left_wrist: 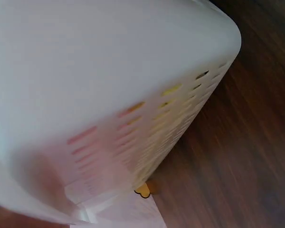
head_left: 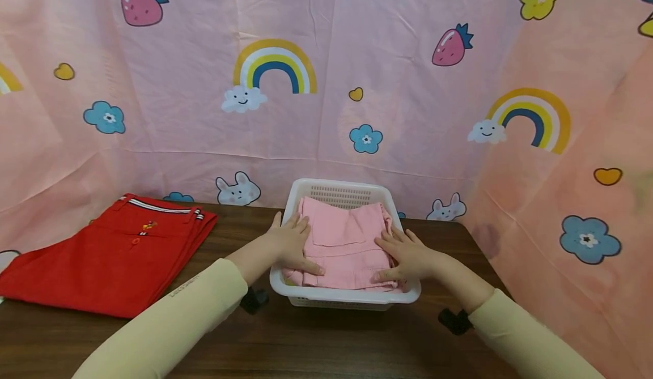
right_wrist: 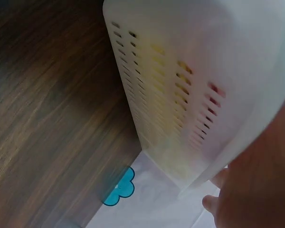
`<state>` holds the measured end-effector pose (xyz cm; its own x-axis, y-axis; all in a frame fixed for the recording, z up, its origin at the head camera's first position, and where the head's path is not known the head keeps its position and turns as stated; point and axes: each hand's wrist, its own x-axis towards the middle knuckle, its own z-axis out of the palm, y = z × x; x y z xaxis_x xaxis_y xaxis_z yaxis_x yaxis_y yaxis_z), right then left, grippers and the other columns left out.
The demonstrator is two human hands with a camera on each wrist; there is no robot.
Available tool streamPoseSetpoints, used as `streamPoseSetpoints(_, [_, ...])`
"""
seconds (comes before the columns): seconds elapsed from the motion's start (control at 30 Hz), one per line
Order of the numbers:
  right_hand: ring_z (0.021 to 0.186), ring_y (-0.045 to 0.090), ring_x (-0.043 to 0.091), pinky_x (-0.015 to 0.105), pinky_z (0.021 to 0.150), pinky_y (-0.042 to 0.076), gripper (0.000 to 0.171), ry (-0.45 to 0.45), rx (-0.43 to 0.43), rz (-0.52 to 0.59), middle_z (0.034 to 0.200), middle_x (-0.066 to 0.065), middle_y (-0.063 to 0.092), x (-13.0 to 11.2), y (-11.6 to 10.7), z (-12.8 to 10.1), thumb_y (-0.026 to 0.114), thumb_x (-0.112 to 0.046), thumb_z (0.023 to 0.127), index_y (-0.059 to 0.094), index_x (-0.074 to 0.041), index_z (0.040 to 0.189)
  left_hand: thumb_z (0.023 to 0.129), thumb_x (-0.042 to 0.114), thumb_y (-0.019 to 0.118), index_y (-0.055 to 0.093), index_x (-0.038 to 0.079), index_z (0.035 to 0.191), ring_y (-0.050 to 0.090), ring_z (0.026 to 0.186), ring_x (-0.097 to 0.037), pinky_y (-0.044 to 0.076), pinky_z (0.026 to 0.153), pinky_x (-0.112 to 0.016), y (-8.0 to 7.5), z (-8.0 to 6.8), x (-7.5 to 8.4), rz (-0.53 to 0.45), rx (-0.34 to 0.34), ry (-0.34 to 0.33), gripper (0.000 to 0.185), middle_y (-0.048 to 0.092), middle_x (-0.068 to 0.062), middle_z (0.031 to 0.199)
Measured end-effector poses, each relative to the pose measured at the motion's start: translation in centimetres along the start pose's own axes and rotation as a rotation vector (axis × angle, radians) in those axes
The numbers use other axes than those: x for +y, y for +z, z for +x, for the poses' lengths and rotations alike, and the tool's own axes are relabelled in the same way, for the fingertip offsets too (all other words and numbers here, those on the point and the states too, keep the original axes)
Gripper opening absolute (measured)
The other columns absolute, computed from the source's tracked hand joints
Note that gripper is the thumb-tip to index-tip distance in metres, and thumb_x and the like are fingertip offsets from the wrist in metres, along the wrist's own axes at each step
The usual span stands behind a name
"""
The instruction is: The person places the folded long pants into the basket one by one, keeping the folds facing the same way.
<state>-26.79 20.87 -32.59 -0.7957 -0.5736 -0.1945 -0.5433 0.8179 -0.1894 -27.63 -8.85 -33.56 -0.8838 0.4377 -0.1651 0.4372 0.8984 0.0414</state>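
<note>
A folded pink garment (head_left: 340, 237), apparently trousers, lies inside a white plastic basket (head_left: 347, 295) with slotted walls. My left hand (head_left: 292, 244) rests on the garment's left side, fingers spread and fairly straight. On its right side rests my right hand (head_left: 403, 256), fingers also spread. Both wrists pass over the basket's rim. In the left wrist view the basket wall (left_wrist: 109, 57) fills much of the picture, and pink and yellow show through its slots. The right wrist view shows the opposite wall (right_wrist: 180, 71), with part of my right hand (right_wrist: 247, 185) at the edge.
Folded red trousers (head_left: 117, 254) with a striped waistband lie on the dark wooden table (head_left: 326, 345), left of the basket. Black clamp-like pieces (head_left: 456, 321) show near each forearm. A pink patterned curtain (head_left: 326, 124) hangs behind the table and along its sides.
</note>
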Motion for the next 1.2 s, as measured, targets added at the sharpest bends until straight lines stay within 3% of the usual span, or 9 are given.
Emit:
streamPoseSetpoints(0.1, [0.143, -0.001, 0.036, 0.056, 0.109, -0.007, 0.101, 0.003, 0.004, -0.017, 0.154, 0.022, 0.017, -0.1, 0.2, -0.2, 0.061, -0.068, 0.079, 0.03, -0.003, 0.149, 0.068, 0.081, 0.058, 0.028, -0.004, 0.147, 0.005, 0.144, -0.033, -0.004, 0.109, -0.06, -0.3, 0.0, 0.4, 0.005, -0.025, -0.011, 0.12, 0.015, -0.018, 0.156])
streamPoseSetpoints(0.27, [0.144, -0.002, 0.033, 0.053, 0.11, -0.01, 0.103, 0.031, 0.01, -0.076, 0.154, 0.021, 0.018, -0.4, 0.8, -0.2, 0.061, -0.07, 0.077, 0.03, -0.003, 0.149, 0.066, 0.084, 0.056, 0.028, -0.005, 0.147, 0.009, 0.144, -0.032, -0.001, 0.109, -0.06, -0.1, 0.3, 1.2, 0.093, -0.048, -0.046, 0.123, 0.017, -0.02, 0.155])
streamPoseSetpoints(0.53, [0.143, 0.007, 0.038, 0.054, 0.111, -0.005, 0.1, 0.026, 0.026, -0.173, 0.151, 0.025, 0.026, -1.2, 1.1, 0.1, 0.064, -0.065, 0.078, 0.034, 0.003, 0.145, 0.063, 0.088, 0.053, 0.026, -0.003, 0.148, 0.014, 0.143, -0.033, 0.002, 0.108, -0.063, 0.2, 0.5, 2.0, 0.179, -0.086, -0.106, 0.128, 0.016, -0.021, 0.155])
streamPoseSetpoints(0.97, [0.142, 0.006, 0.041, 0.057, 0.11, -0.003, 0.097, 0.056, 0.033, -0.229, 0.151, 0.024, 0.026, -2.0, 1.9, 0.7, 0.064, -0.064, 0.079, 0.035, 0.0, 0.146, 0.063, 0.085, 0.056, 0.027, -0.005, 0.148, 0.016, 0.142, -0.036, 0.004, 0.107, -0.065, 0.3, 0.1, 2.6, 0.183, -0.082, -0.14, 0.127, 0.018, -0.022, 0.155])
streamPoseSetpoints(1.2, [0.142, 0.006, 0.039, 0.058, 0.11, -0.003, 0.099, 0.058, 0.031, -0.194, 0.151, 0.023, 0.027, -1.8, 1.5, 0.5, 0.064, -0.066, 0.077, 0.036, 0.0, 0.146, 0.064, 0.084, 0.057, 0.026, -0.003, 0.148, 0.013, 0.142, -0.036, 0.006, 0.105, -0.068, 0.6, 0.0, 2.3, 0.148, -0.043, -0.107, 0.126, 0.015, -0.022, 0.155])
